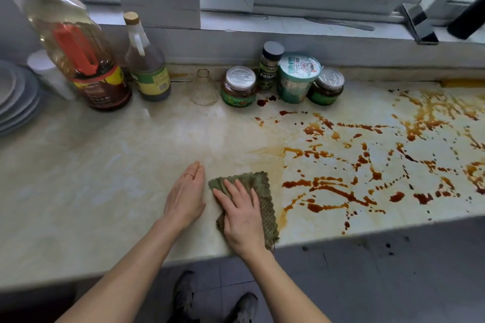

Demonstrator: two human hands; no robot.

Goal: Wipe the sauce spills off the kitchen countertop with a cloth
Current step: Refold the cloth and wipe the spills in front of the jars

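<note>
A green textured cloth (262,191) lies flat on the pale marble countertop (118,165) near its front edge. My right hand (242,215) presses down on the cloth with fingers spread. My left hand (186,194) rests flat on the bare counter just left of the cloth, fingers together, holding nothing. Brown sauce spills (367,160) streak and spot the right half of the counter, starting right beside the cloth. A faint orange smear (267,151) marks the boundary of the wiped area.
Along the back stand a large oil bottle (78,60), a dark sauce bottle (148,65), a small glass (204,89), two jars (239,88) (326,86), a spice shaker (269,65) and a tub (298,78). Plates (15,94) are stacked at far left.
</note>
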